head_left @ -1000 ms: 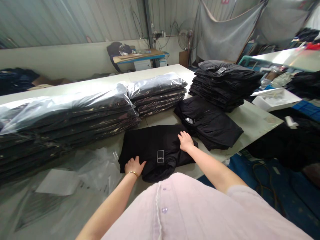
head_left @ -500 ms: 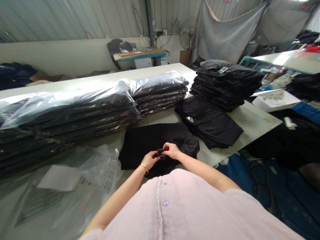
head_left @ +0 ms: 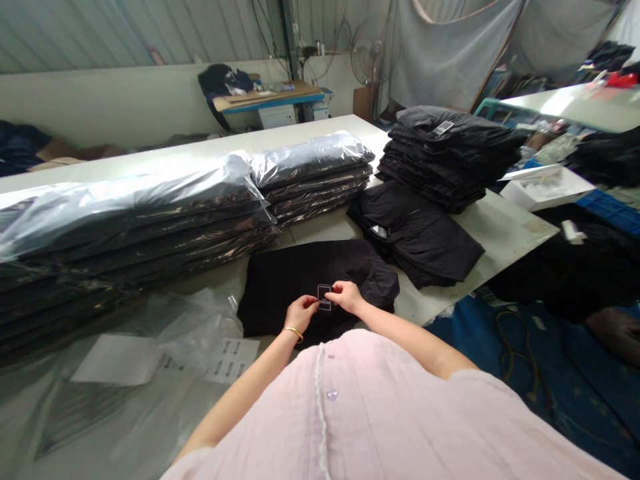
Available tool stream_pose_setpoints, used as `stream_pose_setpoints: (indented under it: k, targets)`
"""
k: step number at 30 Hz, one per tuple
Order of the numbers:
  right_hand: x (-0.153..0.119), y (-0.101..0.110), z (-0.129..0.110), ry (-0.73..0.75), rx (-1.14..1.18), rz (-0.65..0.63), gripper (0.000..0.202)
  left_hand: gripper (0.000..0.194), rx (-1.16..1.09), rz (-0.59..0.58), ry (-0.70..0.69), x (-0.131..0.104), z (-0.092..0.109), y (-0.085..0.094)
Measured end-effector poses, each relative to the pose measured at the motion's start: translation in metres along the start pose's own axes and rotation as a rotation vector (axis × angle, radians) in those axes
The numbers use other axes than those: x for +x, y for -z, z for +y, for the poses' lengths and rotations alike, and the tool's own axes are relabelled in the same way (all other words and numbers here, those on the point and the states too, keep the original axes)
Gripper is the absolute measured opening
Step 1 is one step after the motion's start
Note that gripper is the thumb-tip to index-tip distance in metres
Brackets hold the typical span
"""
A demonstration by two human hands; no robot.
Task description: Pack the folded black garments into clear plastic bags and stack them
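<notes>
A folded black garment point(head_left: 285, 277) lies on the table in front of me. Over it is a small black tag point(head_left: 324, 289) with a white border and white lettering. My left hand point(head_left: 301, 313), a gold bangle at its wrist, pinches the tag's left edge between thumb and fingers. From the other side, my right hand point(head_left: 347, 297) has its fingers closed on the right part of the tag. Whether the tag is fixed to the garment, I cannot tell.
Stacks of garments in clear plastic bags point(head_left: 200, 213) line the left and middle of the table. Beyond the garment are another folded black garment point(head_left: 420, 233) and a tall black pile point(head_left: 450, 160). Clear bags with a printed sheet point(head_left: 233, 360) and a white paper point(head_left: 115, 360) lie at left.
The tag now shows larger and more of its face is uncovered, with its lettering visible. Both hands still pinch it, the left fingers a little lower on its edge. The view has shifted slightly.
</notes>
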State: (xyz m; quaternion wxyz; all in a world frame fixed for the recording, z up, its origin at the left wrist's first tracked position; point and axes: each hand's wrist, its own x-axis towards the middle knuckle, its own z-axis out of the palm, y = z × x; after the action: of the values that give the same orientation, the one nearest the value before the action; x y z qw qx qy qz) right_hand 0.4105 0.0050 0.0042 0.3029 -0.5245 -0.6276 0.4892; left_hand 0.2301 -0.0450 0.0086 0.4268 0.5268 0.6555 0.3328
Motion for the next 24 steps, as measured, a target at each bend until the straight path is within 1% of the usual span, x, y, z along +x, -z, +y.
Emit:
stream_pose_setpoints:
  k: [2,3,4,6,7,8,9,10,12,13,14,16,19,20,22,24]
  targets:
    - [-0.005,-0.001,-0.007,0.034,-0.089,0.140,0.026,0.037,0.084,0.005,-0.042,-0.007,0.009,0.002]
    - [-0.008,-0.002,-0.011,0.062,-0.106,0.167,0.028,0.042,0.142,-0.016,-0.068,-0.011,0.014,0.003]
    - [-0.011,-0.003,-0.015,0.093,-0.094,0.147,0.029,0.046,0.209,-0.036,-0.089,-0.014,0.018,0.004]
    - [-0.015,-0.004,-0.022,0.154,-0.010,0.005,0.031,0.047,0.343,-0.032,-0.127,-0.019,0.022,0.005]
    - [-0.016,-0.004,-0.025,0.181,0.032,-0.069,0.032,0.042,0.386,-0.016,-0.152,-0.020,0.022,0.005]
    - [-0.017,-0.004,-0.027,0.203,0.055,-0.111,0.033,0.035,0.398,0.003,-0.178,-0.020,0.021,0.005]
    - [-0.017,-0.004,-0.028,0.218,0.057,-0.106,0.033,0.028,0.378,0.020,-0.206,-0.020,0.019,0.006]
    - [-0.016,-0.003,-0.028,0.226,0.041,-0.063,0.033,0.023,0.335,0.032,-0.233,-0.019,0.016,0.006]
    - [-0.012,0.000,-0.027,0.230,0.005,0.036,0.037,0.021,0.229,0.064,-0.281,-0.020,0.011,0.007]
    - [-0.011,0.002,-0.026,0.231,0.008,0.049,0.041,0.021,0.191,0.083,-0.309,-0.021,0.010,0.008]
    - [-0.009,0.003,-0.025,0.233,0.029,0.029,0.046,0.021,0.170,0.099,-0.344,-0.022,0.010,0.008]
    - [-0.007,0.004,-0.023,0.232,0.102,-0.074,0.052,0.020,0.176,0.115,-0.428,-0.026,0.014,0.010]
    - [-0.008,0.003,-0.022,0.200,0.198,-0.210,0.050,0.018,0.221,0.126,-0.518,-0.033,0.021,0.012]
    - [-0.009,0.002,-0.023,0.189,0.218,-0.227,0.049,0.017,0.227,0.137,-0.523,-0.034,0.023,0.013]
    - [-0.010,0.000,-0.023,0.186,0.247,-0.214,0.046,0.017,0.218,0.146,-0.503,-0.032,0.023,0.013]
    - [-0.010,-0.001,-0.023,0.209,0.265,-0.184,0.042,0.028,0.203,0.102,-0.453,-0.027,0.018,0.014]
